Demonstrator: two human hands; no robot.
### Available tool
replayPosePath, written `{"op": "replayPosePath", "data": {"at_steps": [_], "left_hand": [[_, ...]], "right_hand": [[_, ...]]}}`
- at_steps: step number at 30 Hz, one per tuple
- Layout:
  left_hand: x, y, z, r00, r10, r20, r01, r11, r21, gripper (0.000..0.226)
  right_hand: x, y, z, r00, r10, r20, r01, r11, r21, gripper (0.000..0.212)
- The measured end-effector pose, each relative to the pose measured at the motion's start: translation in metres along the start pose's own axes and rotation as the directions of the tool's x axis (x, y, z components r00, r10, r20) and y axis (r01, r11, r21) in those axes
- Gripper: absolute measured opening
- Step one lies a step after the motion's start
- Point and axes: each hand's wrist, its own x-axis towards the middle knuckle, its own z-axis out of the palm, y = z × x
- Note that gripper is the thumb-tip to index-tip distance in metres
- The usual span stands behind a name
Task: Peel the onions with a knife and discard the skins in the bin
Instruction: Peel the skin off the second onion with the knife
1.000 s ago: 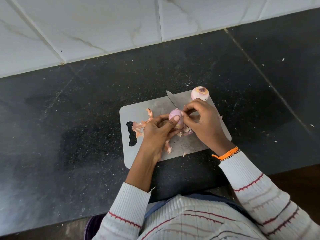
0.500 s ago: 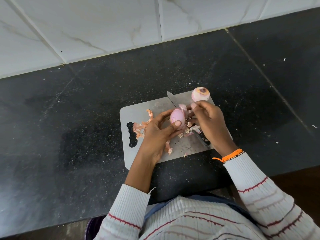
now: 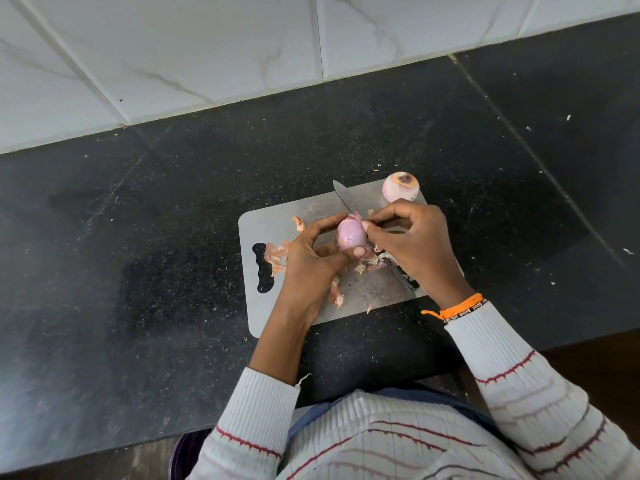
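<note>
- While your left hand (image 3: 313,252) curls round a pinkish onion (image 3: 350,233) above the middle of the grey cutting board (image 3: 277,220), your thumb props it from below and your fingers arch over its top.
- Your right hand (image 3: 414,237) pinches a strip of skin (image 3: 362,221) at the onion's upper right side, forefinger and thumb closed on it.
- Your knife (image 3: 343,197) lies flat on the board under your right hand, blade tip pointing toward the board's far edge and the dark handle (image 3: 403,275) showing near the board's right near corner.
- A second, peeled onion (image 3: 400,186) sits at the board's far right corner, apart from your hands, its cut end facing up.
- Loose orange-pink skins (image 3: 275,254) lie on the board's left side by the handle slot; more scraps (image 3: 372,263) lie just beneath the held onion.
- Your board rests on the black speckled table (image 3: 138,237), nearer its front edge than the tiled wall (image 3: 173,46) at the back.
- A purple rim (image 3: 180,455) peeks out below the table's front edge; you cannot tell what it is.
</note>
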Motion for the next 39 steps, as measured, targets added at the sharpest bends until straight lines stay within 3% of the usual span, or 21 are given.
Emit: {"op": "replayPosePath", "data": {"at_steps": [7, 15, 20, 24, 28, 32, 39], "left_hand": [[0.000, -0.005, -0.001, 1.000, 0.019, -0.020, -0.018, 0.998, 0.056, 0.051], [0.002, -0.007, 0.001, 0.998, -0.017, -0.059, 0.019, 0.999, 0.039, 0.057], [0.001, -0.006, -0.001, 0.996, 0.036, -0.081, -0.024, 0.990, 0.138, 0.057], [0.000, -0.005, -0.001, 0.994, 0.067, -0.088, -0.049, 0.979, 0.199, 0.059], [0.002, -0.008, -0.001, 0.993, 0.066, -0.095, -0.044, 0.975, 0.217, 0.060], [0.002, -0.009, -0.001, 0.995, 0.032, -0.090, -0.017, 0.987, 0.161, 0.059], [0.001, -0.006, -0.001, 0.999, -0.026, -0.027, 0.025, 0.999, -0.022, 0.048]], "right_hand": [[-0.001, 0.004, 0.004, 1.000, 0.029, -0.006, -0.029, 1.000, -0.007, 0.007], [-0.002, 0.009, 0.004, 0.970, 0.238, 0.052, -0.244, 0.937, 0.250, 0.014], [-0.003, 0.002, 0.006, 0.981, 0.192, 0.037, -0.195, 0.977, 0.085, 0.007], [-0.003, 0.003, 0.005, 0.982, 0.187, 0.004, -0.187, 0.980, 0.067, 0.008], [-0.004, 0.002, 0.007, 0.996, 0.081, -0.042, -0.083, 0.996, -0.042, 0.009], [-0.004, 0.004, 0.007, 0.999, 0.020, -0.026, -0.023, 0.995, -0.094, 0.009], [-0.001, 0.015, 0.003, 0.996, 0.091, -0.006, -0.091, 0.991, -0.095, 0.011]]}}
